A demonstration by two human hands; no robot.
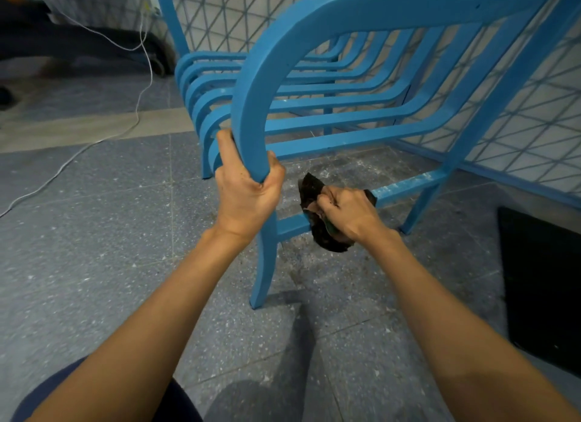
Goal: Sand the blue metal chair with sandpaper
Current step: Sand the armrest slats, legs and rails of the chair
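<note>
- two bare forearms reach forward over the speckled grey floor [110, 248].
- the left hand [248, 195] has its grip clamped around the curved front of the armrest [251, 123], thumb on the left side and fingers wrapped on the right side.
- the right hand [349, 214] has its grip clamped on a dark, crumpled sandpaper [311, 189], which is folded over the low side bar [408, 186].
- the blue chair [377, 6] stands on the floor just in front of the person; its front leg [265, 264] is below the left hand.
- a black mat [544, 280] lies on the right.
- farther back, a white cable [138, 107] runs over the floor, and a blue wire grid [534, 123] stands before a tiled wall.
</note>
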